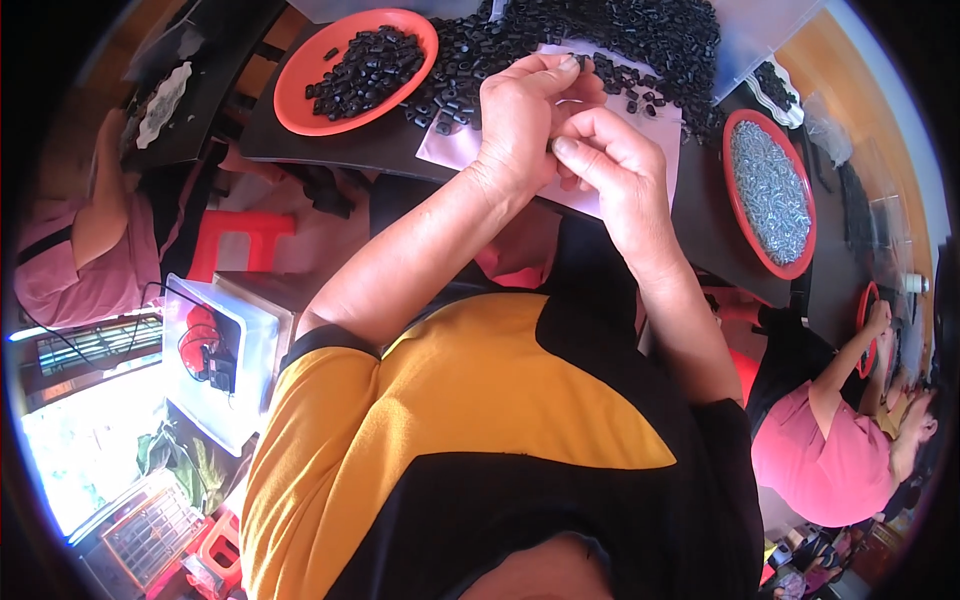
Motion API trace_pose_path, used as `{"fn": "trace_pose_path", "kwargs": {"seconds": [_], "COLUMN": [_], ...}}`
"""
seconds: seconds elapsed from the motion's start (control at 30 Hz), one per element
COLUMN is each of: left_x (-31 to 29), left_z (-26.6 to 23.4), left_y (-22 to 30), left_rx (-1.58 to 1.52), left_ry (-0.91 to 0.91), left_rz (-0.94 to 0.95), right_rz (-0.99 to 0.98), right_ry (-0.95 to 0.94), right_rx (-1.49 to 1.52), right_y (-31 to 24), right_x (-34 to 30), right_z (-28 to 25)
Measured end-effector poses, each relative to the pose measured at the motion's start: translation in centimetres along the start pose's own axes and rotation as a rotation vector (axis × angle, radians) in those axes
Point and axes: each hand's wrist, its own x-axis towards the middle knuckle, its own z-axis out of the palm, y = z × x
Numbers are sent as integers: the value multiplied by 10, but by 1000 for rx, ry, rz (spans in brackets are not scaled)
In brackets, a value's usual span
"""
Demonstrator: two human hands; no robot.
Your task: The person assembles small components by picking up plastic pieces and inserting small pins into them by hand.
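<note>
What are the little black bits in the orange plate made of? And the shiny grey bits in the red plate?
The little black bits look like moulded plastic: blocky, all alike, with a dull sheen. The shiny grey bits look like metal, since they glint silvery in the light. Both plates, the orange plate and the red plate, look like smooth, glossy plastic.

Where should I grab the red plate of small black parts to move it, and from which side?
Take the red plate by its raised rim on the near left edge, coming from the left. That rim looks bare there, while the loose pile of black parts crowds its right side, and both hands work to the right.
</note>
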Motion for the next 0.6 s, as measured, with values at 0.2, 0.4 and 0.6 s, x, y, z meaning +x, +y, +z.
{"fn": "trace_pose_path", "kwargs": {"seconds": [0.2,0.4,0.6], "left_x": [0,-1,-1], "left_z": [-6,-8,-17], "left_y": [-7,-10,-21], "left_rx": [-17,-26,-28], "left_ry": [-12,-10,23], "left_rz": [-61,-103,14], "right_rz": [33,-162,-262], "right_ry": [129,133,222], "right_rx": [97,-145,-302], "right_y": [10,10,-1], "right_x": [-5,-14,-7], "right_z": [9,9,-8]}}
